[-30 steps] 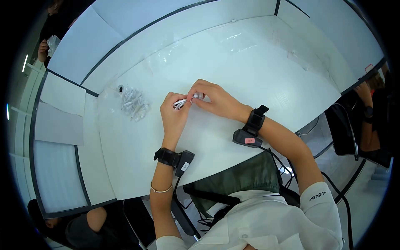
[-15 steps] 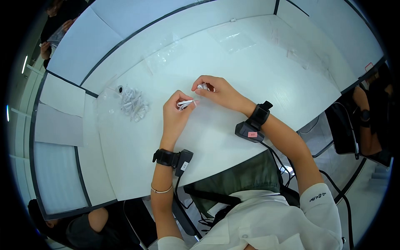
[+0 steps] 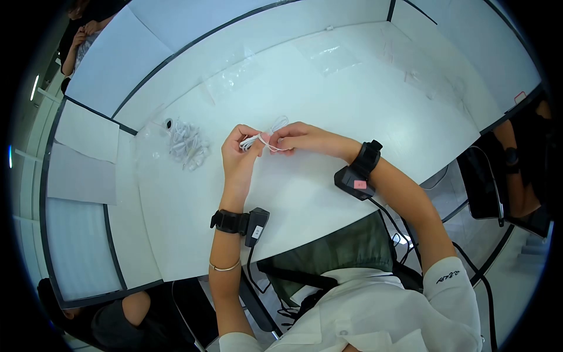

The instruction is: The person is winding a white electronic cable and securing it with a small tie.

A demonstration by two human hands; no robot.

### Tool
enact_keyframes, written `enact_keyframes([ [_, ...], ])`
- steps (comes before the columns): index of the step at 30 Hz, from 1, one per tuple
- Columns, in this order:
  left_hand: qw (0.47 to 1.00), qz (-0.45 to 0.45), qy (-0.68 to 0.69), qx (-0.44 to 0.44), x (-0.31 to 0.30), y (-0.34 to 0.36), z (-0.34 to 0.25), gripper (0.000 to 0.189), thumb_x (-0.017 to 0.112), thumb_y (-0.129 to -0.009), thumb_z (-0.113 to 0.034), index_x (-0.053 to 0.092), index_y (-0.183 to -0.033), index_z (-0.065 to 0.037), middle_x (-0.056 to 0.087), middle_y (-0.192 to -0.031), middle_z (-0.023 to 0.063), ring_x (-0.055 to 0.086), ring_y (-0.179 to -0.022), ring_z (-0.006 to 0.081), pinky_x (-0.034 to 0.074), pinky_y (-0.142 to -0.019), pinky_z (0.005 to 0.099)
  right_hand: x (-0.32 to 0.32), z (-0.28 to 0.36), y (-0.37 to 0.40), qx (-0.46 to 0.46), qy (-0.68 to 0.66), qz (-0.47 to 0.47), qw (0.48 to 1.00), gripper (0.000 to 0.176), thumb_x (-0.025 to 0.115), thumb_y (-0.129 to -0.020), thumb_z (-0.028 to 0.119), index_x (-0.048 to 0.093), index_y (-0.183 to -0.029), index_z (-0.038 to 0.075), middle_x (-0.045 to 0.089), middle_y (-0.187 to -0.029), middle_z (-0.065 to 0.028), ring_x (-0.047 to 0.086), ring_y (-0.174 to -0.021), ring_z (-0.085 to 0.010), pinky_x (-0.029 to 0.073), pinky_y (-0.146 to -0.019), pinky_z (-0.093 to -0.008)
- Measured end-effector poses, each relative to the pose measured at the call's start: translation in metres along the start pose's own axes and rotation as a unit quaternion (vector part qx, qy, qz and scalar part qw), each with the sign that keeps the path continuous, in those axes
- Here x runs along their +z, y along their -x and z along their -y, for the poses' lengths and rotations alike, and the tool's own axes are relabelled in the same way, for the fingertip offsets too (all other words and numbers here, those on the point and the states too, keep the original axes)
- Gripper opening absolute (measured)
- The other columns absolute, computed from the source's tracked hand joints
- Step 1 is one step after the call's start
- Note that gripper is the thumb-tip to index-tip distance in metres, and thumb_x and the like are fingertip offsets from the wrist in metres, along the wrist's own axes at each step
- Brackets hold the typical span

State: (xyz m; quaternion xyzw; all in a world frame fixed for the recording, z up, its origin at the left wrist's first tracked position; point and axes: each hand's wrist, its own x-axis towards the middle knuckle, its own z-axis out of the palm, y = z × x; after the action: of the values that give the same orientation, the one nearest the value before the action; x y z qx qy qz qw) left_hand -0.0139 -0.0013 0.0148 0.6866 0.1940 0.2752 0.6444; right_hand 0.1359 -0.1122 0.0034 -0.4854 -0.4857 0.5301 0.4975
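Note:
A coiled white cable [image 3: 249,142] is gripped between the thumb and fingers of my left hand [image 3: 237,157], over the middle of the white table. My right hand [image 3: 308,139] meets it there, its fingertips pinching the cable close to the left thumb. Thin loops of the cable stick up between the two hands, and one strand runs below the right fingers. The cable's ends are hidden by my fingers. To the left lies a pile of white cables [image 3: 187,146], with a small dark round end [image 3: 169,124] at its edge.
Clear plastic bags [image 3: 334,58] lie along the back of the white table [image 3: 352,105]. Low partition walls [image 3: 193,64] surround it. Black devices with cords are strapped to both my wrists. Other people sit beyond the partitions at upper left, lower left and right.
My right hand has moved down and closer to my left, now pinching the cable beside it. Cable loops now stand up between the hands. My left hand has shifted slightly left.

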Motion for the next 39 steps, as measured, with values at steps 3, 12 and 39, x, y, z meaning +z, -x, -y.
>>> enact_keyframes([
  [3, 1.0, -0.011, -0.007, 0.017, 0.005, 0.002, -0.004, 0.013, 0.066, -0.083, -0.009, 0.054, -0.081, -0.003, 0.056, -0.073, 0.0009, 0.052, -0.065, 0.0077, 0.041, -0.061, 0.0211, 0.01, -0.011, -0.005, -0.066, 0.023, 0.027, 0.997, 0.03, 0.042, -0.088, 0.025, 0.062, -0.083, 0.003, 0.058, -0.086, -0.002, 0.05, -0.078, -0.0105, 0.038, -0.078, -0.0245],
  [12, 0.986, -0.07, -0.097, 0.118, 0.005, -0.002, 0.009, 0.014, 0.062, -0.084, -0.005, 0.049, -0.081, -0.002, 0.055, -0.067, 0.0023, 0.051, -0.058, 0.0061, 0.039, -0.053, 0.0205, 0.015, -0.008, -0.007, -0.041, -0.029, -0.052, 0.997, 0.042, 0.039, -0.094, 0.033, 0.059, -0.07, 0.004, 0.056, -0.069, -0.0035, 0.049, -0.066, -0.0105, 0.04, -0.068, -0.0239],
  [39, 0.999, 0.007, 0.039, 0.015, 0.009, 0.001, 0.012, 0.023, 0.047, -0.091, -0.01, 0.045, -0.113, -0.001, 0.05, -0.095, 0.0053, 0.039, -0.064, 0.0052, 0.036, -0.064, 0.0204, 0.015, -0.005, -0.005, -0.021, 0.011, -0.114, 0.993, 0.034, 0.049, -0.093, 0.036, 0.058, -0.077, 0.008, 0.048, -0.06, 0.0045, 0.035, -0.048, -0.0038, 0.028, -0.045, -0.0205],
])
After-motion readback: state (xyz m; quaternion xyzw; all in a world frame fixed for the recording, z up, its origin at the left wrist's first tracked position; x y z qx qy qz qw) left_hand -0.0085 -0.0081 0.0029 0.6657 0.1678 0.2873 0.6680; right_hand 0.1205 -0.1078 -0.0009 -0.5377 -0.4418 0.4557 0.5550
